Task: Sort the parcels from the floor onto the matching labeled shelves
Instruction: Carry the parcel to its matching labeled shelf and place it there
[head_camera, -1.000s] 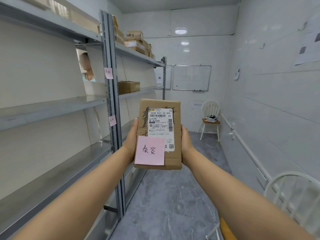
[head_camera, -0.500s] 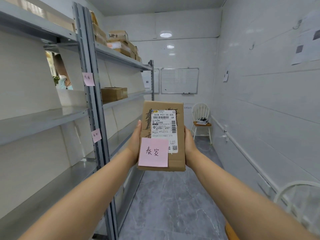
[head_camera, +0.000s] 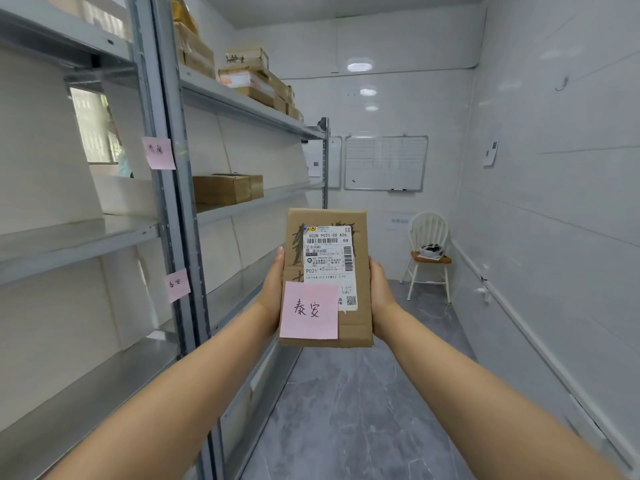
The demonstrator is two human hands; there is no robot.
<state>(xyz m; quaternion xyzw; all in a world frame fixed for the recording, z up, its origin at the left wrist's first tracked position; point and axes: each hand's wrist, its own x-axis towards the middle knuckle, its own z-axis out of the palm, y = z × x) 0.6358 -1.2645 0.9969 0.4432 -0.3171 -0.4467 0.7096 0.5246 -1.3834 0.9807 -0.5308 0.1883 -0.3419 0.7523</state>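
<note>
I hold a brown cardboard parcel (head_camera: 360, 327) upright in front of me at chest height. It carries a white shipping label and a pink sticky note (head_camera: 309, 310) with handwritten characters. My left hand (head_camera: 273, 289) grips its left edge and my right hand (head_camera: 379, 289) grips its right edge. On my left stands a grey metal shelf rack (head_camera: 173, 216). Its upright bears an upper pink label (head_camera: 159, 153) and a lower pink label (head_camera: 178, 284). A brown box (head_camera: 225, 188) sits on the middle shelf, and several boxes (head_camera: 256, 81) are stacked on the top shelf.
A narrow aisle with a grey marbled floor (head_camera: 346, 410) runs ahead between the rack and the white tiled right wall (head_camera: 554, 237). A white chair (head_camera: 429, 251) with something on its seat stands at the far end. A whiteboard (head_camera: 384, 162) hangs on the back wall.
The view has moved forward along the rack, and the upright with the pink labels now sits farther left. Both hands still hold the parcel the same way.
</note>
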